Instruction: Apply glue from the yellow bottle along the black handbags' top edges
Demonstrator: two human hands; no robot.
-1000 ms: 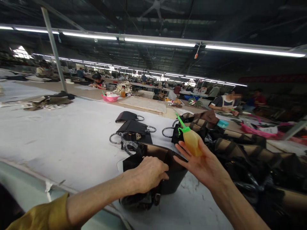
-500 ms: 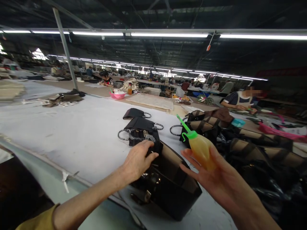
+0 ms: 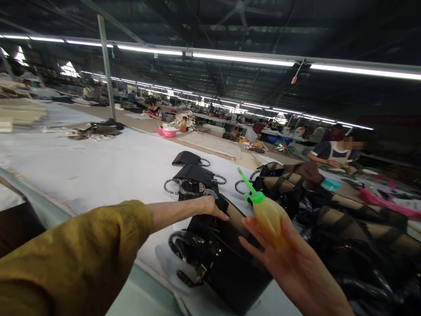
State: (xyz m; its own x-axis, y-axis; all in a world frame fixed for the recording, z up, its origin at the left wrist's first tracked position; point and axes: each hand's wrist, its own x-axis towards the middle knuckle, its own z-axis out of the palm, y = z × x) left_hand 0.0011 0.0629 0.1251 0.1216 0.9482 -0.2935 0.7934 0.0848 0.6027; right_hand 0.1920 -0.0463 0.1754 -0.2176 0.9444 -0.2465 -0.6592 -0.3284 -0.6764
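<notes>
A black handbag (image 3: 235,265) with a brown lining lies tilted on the white-covered table in front of me. My left hand (image 3: 212,208) grips its far upper end, thumb across the rim; the other fingers are largely hidden. Held in my right hand (image 3: 289,263) is a squeeze bottle (image 3: 270,219) of amber liquid with a green spout pointing up and left. The fingers of that hand stretch beside the bag's opening. A plastic-wrapped handle (image 3: 179,246) and a dangling strap with a metal buckle (image 3: 190,277) show on the bag's near side.
More black bags (image 3: 197,173) stand just beyond, and a pile of bags (image 3: 355,232) fills the right. Farther back are a pink basin (image 3: 167,131), a flat board (image 3: 210,145) and fabric scraps (image 3: 95,130). A co-worker (image 3: 335,151) sits at the right.
My left hand has shifted right and farther along the bag's rim, its sleeve now well in view. The bottle remains in my right hand. The camera view has turned slightly.
</notes>
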